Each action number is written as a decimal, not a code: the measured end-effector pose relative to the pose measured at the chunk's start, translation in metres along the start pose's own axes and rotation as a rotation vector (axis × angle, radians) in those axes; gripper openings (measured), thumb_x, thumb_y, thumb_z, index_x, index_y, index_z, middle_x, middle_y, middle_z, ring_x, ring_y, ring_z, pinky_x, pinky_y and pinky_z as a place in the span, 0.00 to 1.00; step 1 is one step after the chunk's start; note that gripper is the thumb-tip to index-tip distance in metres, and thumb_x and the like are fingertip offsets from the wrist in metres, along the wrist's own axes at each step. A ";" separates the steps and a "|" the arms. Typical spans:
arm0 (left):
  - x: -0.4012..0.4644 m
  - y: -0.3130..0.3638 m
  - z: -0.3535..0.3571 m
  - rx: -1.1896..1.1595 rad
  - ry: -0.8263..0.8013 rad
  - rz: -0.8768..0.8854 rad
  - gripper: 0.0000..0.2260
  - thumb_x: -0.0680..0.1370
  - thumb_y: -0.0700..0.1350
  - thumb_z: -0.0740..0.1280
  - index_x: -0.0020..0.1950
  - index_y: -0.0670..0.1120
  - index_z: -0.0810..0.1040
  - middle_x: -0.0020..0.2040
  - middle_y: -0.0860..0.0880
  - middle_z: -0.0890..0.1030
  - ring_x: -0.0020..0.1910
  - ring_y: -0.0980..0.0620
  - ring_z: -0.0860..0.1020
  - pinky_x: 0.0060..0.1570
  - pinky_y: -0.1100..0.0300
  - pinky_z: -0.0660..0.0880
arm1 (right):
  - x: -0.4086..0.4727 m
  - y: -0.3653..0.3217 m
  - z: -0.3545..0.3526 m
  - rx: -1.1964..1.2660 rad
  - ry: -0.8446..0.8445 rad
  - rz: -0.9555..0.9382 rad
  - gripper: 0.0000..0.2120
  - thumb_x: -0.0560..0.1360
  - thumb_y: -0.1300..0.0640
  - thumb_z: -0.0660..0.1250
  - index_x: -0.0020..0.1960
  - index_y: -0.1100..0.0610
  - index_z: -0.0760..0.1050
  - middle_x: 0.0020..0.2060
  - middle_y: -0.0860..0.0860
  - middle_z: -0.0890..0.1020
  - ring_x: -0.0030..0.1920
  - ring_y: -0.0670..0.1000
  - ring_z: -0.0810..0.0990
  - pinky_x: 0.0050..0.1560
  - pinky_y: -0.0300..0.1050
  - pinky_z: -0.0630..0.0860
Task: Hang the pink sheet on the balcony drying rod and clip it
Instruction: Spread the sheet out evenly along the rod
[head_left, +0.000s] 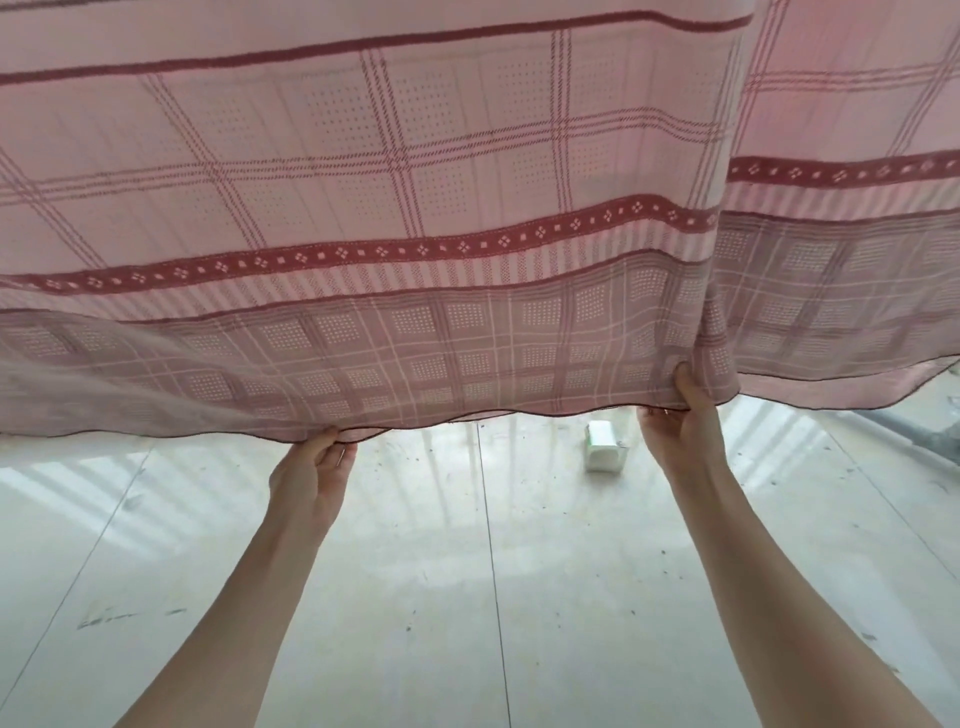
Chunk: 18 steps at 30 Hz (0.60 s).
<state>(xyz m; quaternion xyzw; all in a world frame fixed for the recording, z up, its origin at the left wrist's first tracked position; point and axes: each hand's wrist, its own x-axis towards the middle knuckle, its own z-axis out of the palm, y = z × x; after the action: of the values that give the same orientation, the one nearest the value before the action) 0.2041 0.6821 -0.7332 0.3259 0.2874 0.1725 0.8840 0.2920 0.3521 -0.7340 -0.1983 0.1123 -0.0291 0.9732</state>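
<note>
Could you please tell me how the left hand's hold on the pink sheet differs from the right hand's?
The left hand grips the pink sheet at its very hem; the right hand reaches higher, thumb pressed into a vertical fold. The left sits lower. Both hold the bottom edge from below.

Pale, glossy floor tiles (415, 597) are filling the lower half of the view, with thin dark grout lines (493, 571) running away from the camera and slanting off toward the floor's left side. Bright daylight is washing over the floor, and striped reflections (78, 473) are lying across the tiles at the left. Small dark specks and scuff marks are dotting the surface. A small white box with green print (604, 451) is sitting on the floor toward its far right side. At the far right edge, a grey raised ledge (930, 431) is showing.
</note>
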 end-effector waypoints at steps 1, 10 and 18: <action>0.000 0.000 0.000 -0.029 0.014 0.003 0.10 0.76 0.29 0.59 0.45 0.42 0.75 0.33 0.51 0.84 0.48 0.53 0.78 0.54 0.56 0.73 | -0.002 0.002 -0.001 0.020 0.011 0.006 0.09 0.76 0.65 0.61 0.51 0.56 0.77 0.43 0.48 0.85 0.48 0.46 0.83 0.56 0.45 0.78; -0.015 -0.034 0.039 -0.097 -0.438 -0.151 0.11 0.59 0.39 0.73 0.34 0.48 0.73 0.30 0.53 0.75 0.41 0.56 0.77 0.61 0.53 0.68 | 0.006 0.036 0.000 0.065 0.022 0.145 0.07 0.75 0.66 0.62 0.51 0.60 0.77 0.45 0.51 0.83 0.55 0.49 0.78 0.63 0.48 0.72; -0.058 -0.108 0.086 0.413 -0.484 -0.376 0.13 0.76 0.37 0.64 0.58 0.51 0.73 0.64 0.55 0.73 0.68 0.53 0.68 0.65 0.48 0.67 | -0.014 0.056 0.015 0.043 0.136 0.162 0.07 0.76 0.68 0.61 0.51 0.63 0.76 0.43 0.53 0.84 0.43 0.49 0.84 0.48 0.43 0.81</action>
<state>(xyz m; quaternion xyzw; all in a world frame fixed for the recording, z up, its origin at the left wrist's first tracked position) 0.2253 0.5341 -0.7292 0.4701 0.1537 -0.1368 0.8583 0.2828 0.4109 -0.7396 -0.1653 0.1929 0.0338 0.9666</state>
